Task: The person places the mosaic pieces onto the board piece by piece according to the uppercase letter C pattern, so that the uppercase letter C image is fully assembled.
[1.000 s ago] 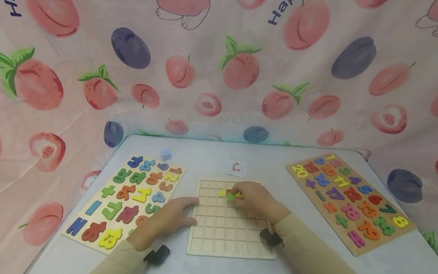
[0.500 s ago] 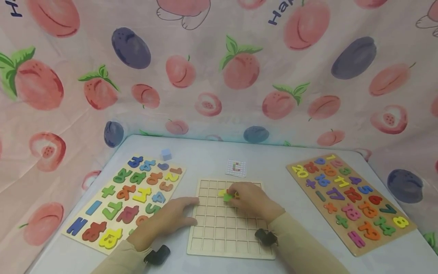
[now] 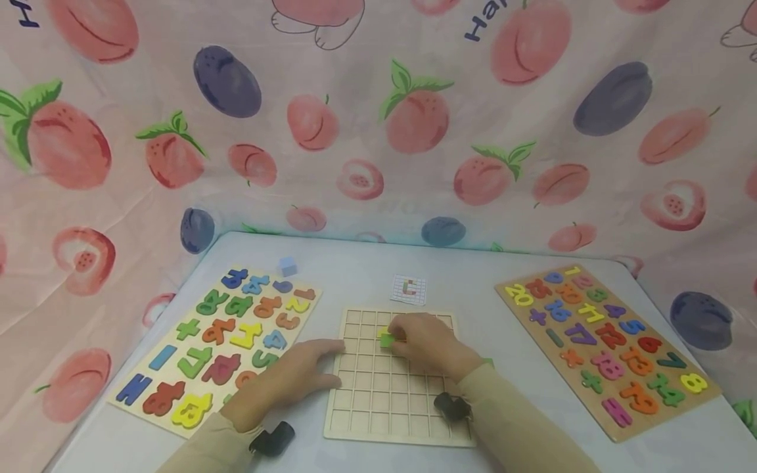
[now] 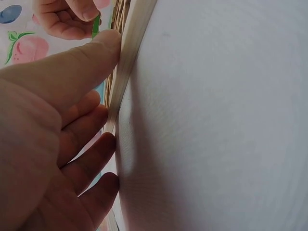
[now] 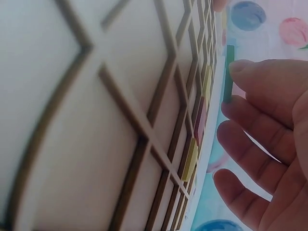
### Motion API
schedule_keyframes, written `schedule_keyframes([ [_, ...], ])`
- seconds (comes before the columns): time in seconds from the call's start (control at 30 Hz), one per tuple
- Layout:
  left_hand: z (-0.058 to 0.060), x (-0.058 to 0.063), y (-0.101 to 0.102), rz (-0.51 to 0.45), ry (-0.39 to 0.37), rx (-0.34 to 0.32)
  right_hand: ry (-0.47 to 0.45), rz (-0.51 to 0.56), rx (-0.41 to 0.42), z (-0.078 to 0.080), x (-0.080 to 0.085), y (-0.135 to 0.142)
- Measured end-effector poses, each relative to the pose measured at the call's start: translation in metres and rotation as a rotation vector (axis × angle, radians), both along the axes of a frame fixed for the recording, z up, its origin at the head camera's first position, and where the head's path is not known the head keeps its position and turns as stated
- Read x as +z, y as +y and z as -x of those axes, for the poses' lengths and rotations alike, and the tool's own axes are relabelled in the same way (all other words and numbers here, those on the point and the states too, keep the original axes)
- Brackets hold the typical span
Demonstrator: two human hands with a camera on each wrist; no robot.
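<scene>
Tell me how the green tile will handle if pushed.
The green tile looks straight in the pinch of the right hand, so it is probably stiff. Being small and thin, it is likely light. Flat, it should slide rather than roll, though ridges on the board may catch it.

I count two hands (image 3: 296, 378) (image 3: 432, 345), two number boards (image 3: 192, 384) (image 3: 668, 414), one gridded board (image 3: 355, 384), one card (image 3: 409, 290) and one cube (image 3: 288, 266). Two yellow tiles (image 5: 190, 161) (image 5: 208, 82), one red tile (image 5: 200, 119) and at least one green tile (image 5: 229, 77) show.
</scene>
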State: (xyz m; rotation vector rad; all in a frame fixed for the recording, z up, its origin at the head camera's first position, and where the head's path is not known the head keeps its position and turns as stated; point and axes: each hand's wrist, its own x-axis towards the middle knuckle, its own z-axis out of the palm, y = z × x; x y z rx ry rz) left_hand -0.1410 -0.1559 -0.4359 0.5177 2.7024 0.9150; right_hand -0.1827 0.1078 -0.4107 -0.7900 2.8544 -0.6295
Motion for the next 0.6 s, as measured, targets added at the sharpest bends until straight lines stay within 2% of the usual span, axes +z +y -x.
schedule_keyframes([
  [0.6, -0.0009, 0.0008, -0.0003, -0.008, 0.000, -0.001, -0.017, 0.000, 0.029, 0.0022, -0.0064, -0.0078],
])
